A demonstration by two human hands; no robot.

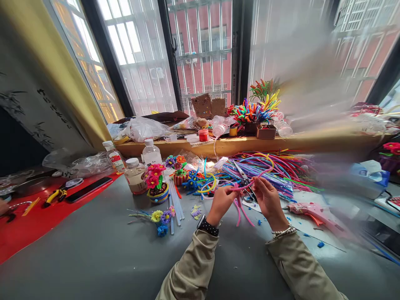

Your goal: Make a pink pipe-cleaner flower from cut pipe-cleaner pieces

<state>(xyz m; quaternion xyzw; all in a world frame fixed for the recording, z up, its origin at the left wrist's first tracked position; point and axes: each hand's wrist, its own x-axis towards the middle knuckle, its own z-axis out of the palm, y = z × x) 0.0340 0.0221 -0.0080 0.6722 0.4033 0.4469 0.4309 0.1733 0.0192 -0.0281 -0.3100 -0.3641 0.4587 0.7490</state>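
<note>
Between my two hands runs a pink pipe cleaner [242, 188], held above the grey table. My left hand [222, 203] pinches it on one side, fingers closed. On the other side my right hand [268, 200] grips it with thumb and fingertips. More pink lengths [241, 213] hang down below my left fingers; whether they are joined to the held piece I cannot tell. Just behind my hands lie scissors [242, 171], partly hidden, and a big heap of coloured pipe cleaners [281, 166].
Left of my hands are pipe-cleaner flowers [162, 218], glue sticks [176, 204], a small flower pot [158, 193] and bottles [135, 176]. A pink glue gun [315, 212] lies at right. A phone [89, 189] rests on the red mat [59, 216]. Cluttered sill behind.
</note>
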